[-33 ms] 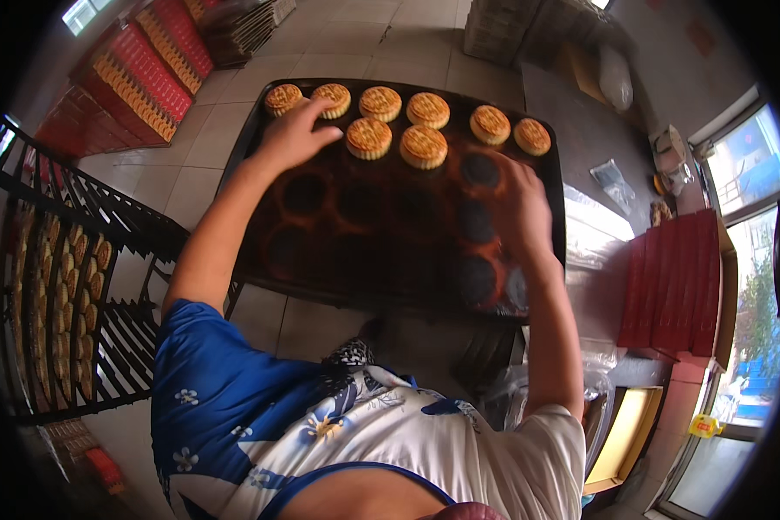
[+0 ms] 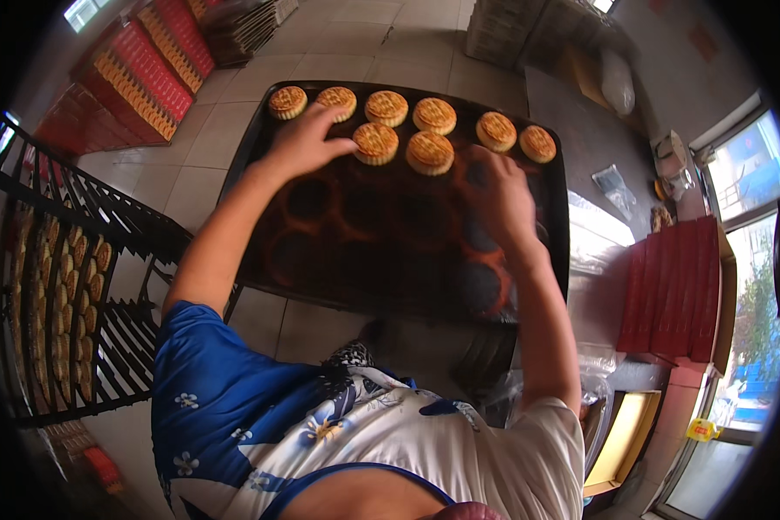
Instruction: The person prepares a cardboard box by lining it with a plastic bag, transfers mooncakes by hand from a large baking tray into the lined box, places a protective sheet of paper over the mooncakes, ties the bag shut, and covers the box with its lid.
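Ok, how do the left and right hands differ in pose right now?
The left hand spreads thumb and fingers apart; the right hand holds its fingers closer together. The left hand's fingertips overlap a far-row pastry in view; the right hand is right of the near-row pastries. Both are bare and over the dark tray.
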`<state>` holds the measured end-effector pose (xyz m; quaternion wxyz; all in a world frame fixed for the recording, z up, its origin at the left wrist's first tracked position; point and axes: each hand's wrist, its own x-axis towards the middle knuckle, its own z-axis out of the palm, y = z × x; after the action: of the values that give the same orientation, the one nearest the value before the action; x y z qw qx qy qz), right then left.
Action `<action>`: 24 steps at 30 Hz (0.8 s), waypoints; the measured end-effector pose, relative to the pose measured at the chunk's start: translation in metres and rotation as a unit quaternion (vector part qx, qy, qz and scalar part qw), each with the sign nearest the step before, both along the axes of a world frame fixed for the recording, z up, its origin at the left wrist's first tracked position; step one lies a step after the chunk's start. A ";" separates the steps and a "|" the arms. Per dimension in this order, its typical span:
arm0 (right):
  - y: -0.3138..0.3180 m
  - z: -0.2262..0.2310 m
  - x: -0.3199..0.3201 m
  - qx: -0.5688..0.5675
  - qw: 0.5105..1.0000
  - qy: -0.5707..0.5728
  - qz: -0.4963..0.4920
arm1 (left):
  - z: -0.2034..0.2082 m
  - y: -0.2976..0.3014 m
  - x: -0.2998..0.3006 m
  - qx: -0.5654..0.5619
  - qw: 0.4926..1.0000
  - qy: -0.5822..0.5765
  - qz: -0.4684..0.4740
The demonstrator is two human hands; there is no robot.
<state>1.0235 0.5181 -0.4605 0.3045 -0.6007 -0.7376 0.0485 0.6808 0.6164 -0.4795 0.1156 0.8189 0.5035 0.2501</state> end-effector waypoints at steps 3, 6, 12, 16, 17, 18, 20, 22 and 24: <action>0.059 -0.022 -0.068 -0.055 0.990 -0.107 -0.079 | 0.002 0.002 0.040 0.022 0.998 0.056 -0.012; 0.059 -0.027 -0.099 0.038 0.991 -0.126 -0.031 | -0.027 -0.017 0.044 0.139 0.990 0.006 -0.016; 0.123 -0.005 -0.097 0.075 0.996 -0.033 -0.036 | 0.008 0.040 0.049 0.173 0.981 -0.089 -0.018; 0.149 -0.014 -0.089 -0.075 0.993 0.006 -0.091 | -0.004 0.083 0.077 0.065 0.998 0.005 -0.008; 0.145 -0.011 -0.087 -0.070 0.994 -0.002 -0.086 | -0.003 0.085 0.080 0.070 0.997 0.021 0.005; 0.139 -0.006 -0.086 -0.077 0.992 -0.001 -0.101 | -0.006 0.086 0.081 0.071 0.997 0.037 0.013; 0.121 -0.009 -0.087 -0.052 0.993 0.037 -0.098 | -0.006 0.071 0.073 0.072 0.996 0.053 -0.032; 0.090 -0.022 -0.079 -0.027 0.998 -0.032 -0.056 | -0.009 0.040 0.074 0.073 0.987 0.031 -0.137; 0.038 -0.017 -0.058 -0.041 0.999 -0.013 -0.026 | 0.001 -0.009 0.086 -0.027 0.985 -0.019 -0.169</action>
<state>0.9654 0.5563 -0.4771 0.2708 -0.6324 -0.7230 0.0630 0.7673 0.6075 -0.4782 0.1877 0.8838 0.3626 0.2285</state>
